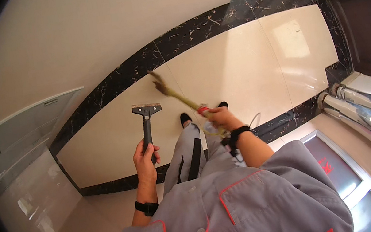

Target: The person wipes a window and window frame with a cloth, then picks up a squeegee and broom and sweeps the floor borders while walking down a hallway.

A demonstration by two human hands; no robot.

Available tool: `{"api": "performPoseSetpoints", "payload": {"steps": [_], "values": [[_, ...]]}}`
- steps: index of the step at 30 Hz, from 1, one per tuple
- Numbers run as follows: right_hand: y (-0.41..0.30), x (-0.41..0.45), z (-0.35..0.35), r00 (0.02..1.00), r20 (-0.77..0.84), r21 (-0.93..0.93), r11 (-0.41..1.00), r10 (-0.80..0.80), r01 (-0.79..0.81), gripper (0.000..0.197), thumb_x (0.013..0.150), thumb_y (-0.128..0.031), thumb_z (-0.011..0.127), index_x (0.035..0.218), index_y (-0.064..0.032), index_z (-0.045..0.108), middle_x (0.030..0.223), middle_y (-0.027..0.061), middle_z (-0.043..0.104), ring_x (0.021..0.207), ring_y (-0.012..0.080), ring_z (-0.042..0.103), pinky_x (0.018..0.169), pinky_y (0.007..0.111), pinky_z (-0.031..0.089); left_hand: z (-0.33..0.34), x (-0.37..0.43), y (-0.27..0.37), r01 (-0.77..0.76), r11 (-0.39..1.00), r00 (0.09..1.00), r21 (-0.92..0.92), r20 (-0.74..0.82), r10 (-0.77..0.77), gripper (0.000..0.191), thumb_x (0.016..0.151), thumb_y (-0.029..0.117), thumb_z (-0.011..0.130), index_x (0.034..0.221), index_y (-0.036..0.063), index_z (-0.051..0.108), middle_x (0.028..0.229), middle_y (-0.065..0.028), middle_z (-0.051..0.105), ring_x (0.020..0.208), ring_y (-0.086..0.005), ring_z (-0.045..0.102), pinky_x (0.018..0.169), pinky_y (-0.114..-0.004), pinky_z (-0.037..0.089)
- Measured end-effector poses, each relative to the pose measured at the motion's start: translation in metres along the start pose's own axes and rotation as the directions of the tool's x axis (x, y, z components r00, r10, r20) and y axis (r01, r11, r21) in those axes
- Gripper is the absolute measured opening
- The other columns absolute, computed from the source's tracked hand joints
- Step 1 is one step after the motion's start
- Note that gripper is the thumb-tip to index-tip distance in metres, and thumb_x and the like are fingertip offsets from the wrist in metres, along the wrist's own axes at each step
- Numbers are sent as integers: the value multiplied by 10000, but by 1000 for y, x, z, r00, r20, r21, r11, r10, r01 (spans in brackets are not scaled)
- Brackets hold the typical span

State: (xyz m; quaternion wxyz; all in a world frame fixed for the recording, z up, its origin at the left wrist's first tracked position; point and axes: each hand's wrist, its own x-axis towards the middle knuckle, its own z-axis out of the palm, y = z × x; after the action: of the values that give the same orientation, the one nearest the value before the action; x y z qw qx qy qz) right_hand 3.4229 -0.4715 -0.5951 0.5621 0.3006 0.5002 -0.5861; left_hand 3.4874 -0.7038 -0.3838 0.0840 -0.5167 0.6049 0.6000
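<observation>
My left hand (146,159) grips the black handle of a wide-blade scraper (146,123). The scraper points away from me, and its blade edge looks brownish and worn. In my right hand (225,118) is a yellowish stick (185,99) with red wrapping near my fingers. Its far end is brown, frayed and brush-like, slightly blurred, and extends forward to the left above the floor. Clear and yellowish loops hang around my right hand; what they belong to cannot be made out. The two tools are apart.
Glossy cream floor tiles (245,61) with a black marbled border (191,33) lie below, and a pale wall (89,37) stands ahead. Foil-wrapped pipes (359,113) and a dark brown door (365,30) are at right. A metal-framed glass panel (331,163) bears red writing.
</observation>
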Motion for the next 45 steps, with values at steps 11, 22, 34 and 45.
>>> {"api": "performPoseSetpoints", "payload": {"steps": [11, 22, 34, 45], "values": [[-105, -73, -101, 832, -503, -124, 972, -234, 198, 518, 707, 32, 585, 1217, -32, 515, 621, 44, 549, 445, 119, 503, 404, 242, 403, -28, 92, 29, 63, 993, 998, -97, 30, -60, 258, 870, 114, 542, 1091, -18, 521, 738, -79, 567, 537, -106, 495, 438, -236, 393], [-138, 119, 206, 978, 207, -322, 943, -19, 86, 322, 786, -193, 657, 1071, -49, 619, 691, 65, 588, 514, 130, 536, 451, 262, 418, -76, 143, 82, -216, 976, 953, -10, -220, 209, 159, 902, 166, 483, 967, 21, 470, 686, -40, 508, 495, -100, 451, 414, -233, 352], [-249, 51, -175, 951, -309, 48, 999, 12, 3, 362, 760, -63, 602, 1122, -70, 599, 637, 50, 566, 457, 118, 493, 404, 249, 392, 87, 176, 137, -156, 986, 986, 53, 60, 153, 174, 892, 153, 502, 993, 15, 471, 695, -33, 522, 524, -73, 460, 441, -205, 368], [-284, -46, -319, 734, -654, 134, 927, -182, 349, 472, 707, -8, 662, 1167, -17, 561, 642, 43, 577, 472, 105, 507, 419, 242, 410, 313, 154, 207, -304, 914, 896, 267, 406, 180, 226, 875, 187, 526, 1007, 11, 472, 701, -31, 524, 528, -67, 462, 435, -195, 375]]}}
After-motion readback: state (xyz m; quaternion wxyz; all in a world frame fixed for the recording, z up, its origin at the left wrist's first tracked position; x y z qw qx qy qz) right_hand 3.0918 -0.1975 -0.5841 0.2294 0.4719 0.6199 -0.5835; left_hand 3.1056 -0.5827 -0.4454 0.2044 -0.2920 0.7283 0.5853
